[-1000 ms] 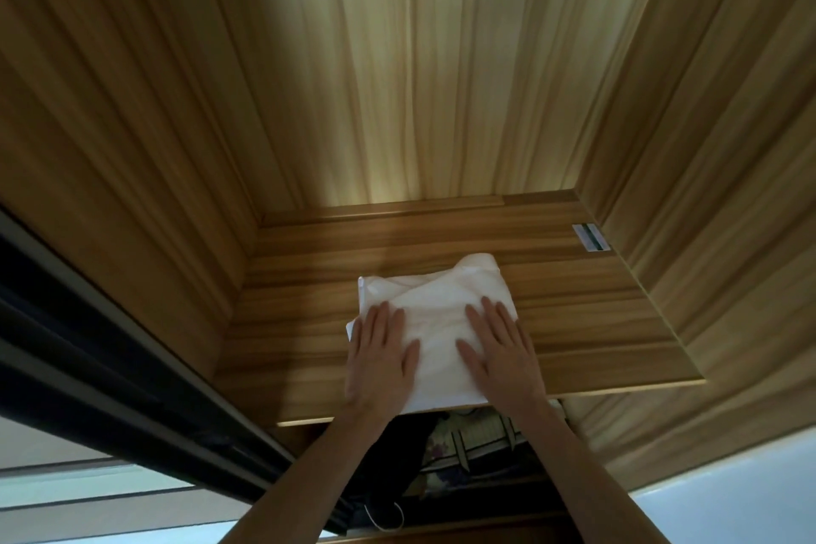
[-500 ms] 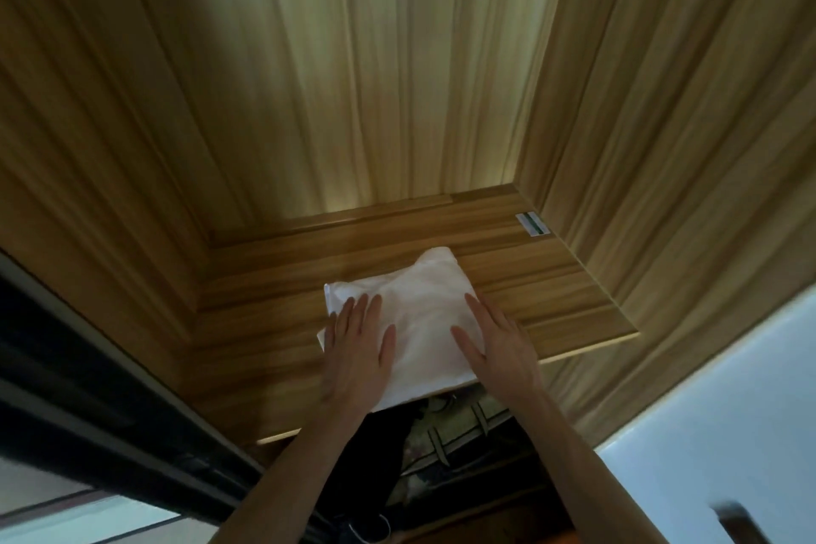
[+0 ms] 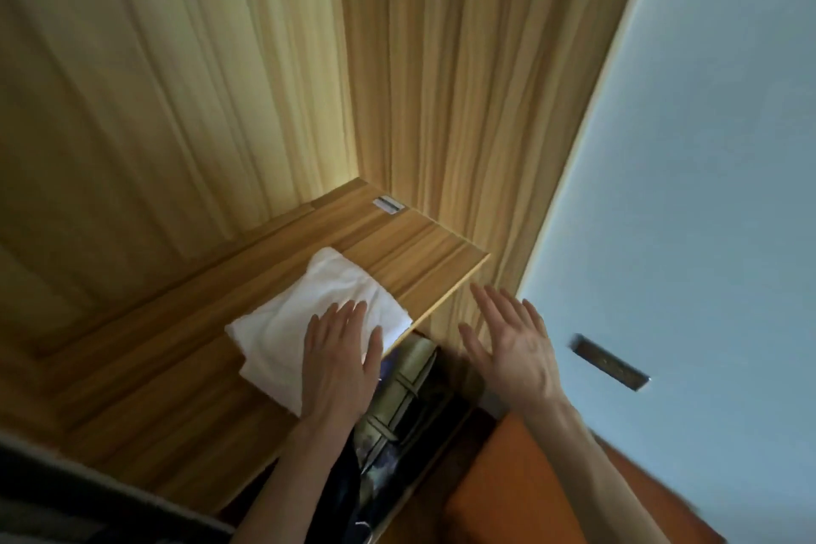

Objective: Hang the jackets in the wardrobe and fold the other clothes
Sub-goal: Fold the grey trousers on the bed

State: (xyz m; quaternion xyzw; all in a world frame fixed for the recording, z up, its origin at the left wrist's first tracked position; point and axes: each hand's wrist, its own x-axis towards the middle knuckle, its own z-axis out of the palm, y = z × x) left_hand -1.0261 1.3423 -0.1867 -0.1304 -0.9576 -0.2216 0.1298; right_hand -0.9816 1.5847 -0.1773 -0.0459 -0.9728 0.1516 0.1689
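Observation:
A folded white garment (image 3: 309,322) lies on the wooden wardrobe shelf (image 3: 424,252), its near corner reaching the shelf's front edge. My left hand (image 3: 340,362) rests flat on the garment's near part, fingers spread. My right hand (image 3: 512,340) is off the cloth, hovering open in the air to the right of the shelf's front corner, palm down, holding nothing. Below the shelf edge, dark and patterned clothes (image 3: 397,406) hang in the wardrobe, partly hidden by my left arm.
Wooden wardrobe walls (image 3: 221,80) close in the shelf at the back and right. A pale blue wall (image 3: 706,146) with a small dark plate (image 3: 611,362) lies to the right. An orange-brown panel (image 3: 530,490) stands at lower right. A dark sliding-door rail (image 3: 66,499) is at lower left.
My right hand has lifted off the white garment and moved right, past the shelf edge. The view has swung right and tilted. My left hand stays on the cloth.

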